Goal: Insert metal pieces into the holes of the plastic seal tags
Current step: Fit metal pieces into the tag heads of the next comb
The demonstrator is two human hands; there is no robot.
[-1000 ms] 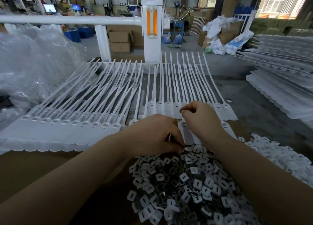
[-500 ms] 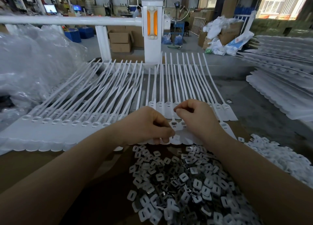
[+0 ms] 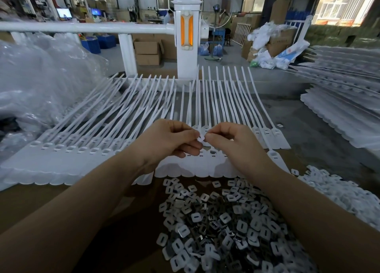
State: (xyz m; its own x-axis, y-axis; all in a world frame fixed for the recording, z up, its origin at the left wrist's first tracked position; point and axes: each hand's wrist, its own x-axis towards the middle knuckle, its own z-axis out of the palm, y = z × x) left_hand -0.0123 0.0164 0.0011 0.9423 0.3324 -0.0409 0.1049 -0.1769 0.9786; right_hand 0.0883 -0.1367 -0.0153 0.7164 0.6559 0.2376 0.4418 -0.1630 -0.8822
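A row of white plastic seal tags [image 3: 82,149] lies across the table, their long straps fanning away from me. In front of them spreads a pile of small square metal pieces [image 3: 226,221]. My left hand [image 3: 168,141] and my right hand [image 3: 230,141] meet above the middle of the row, fingertips together. Between them they pinch one small light metal piece [image 3: 202,138]. The tag heads right under my hands are partly hidden.
A heap of small white plastic parts [image 3: 339,192] lies at the right. More stacked seal tags [image 3: 339,108] fill the far right. Crumpled clear plastic bags [image 3: 41,83] sit at the left. A white railing post with an orange reflector [image 3: 186,34] stands behind the table.
Both hands have risen from the near edge of the metal pile and moved away from me over the tag row. Their fingertips now meet on a small piece.
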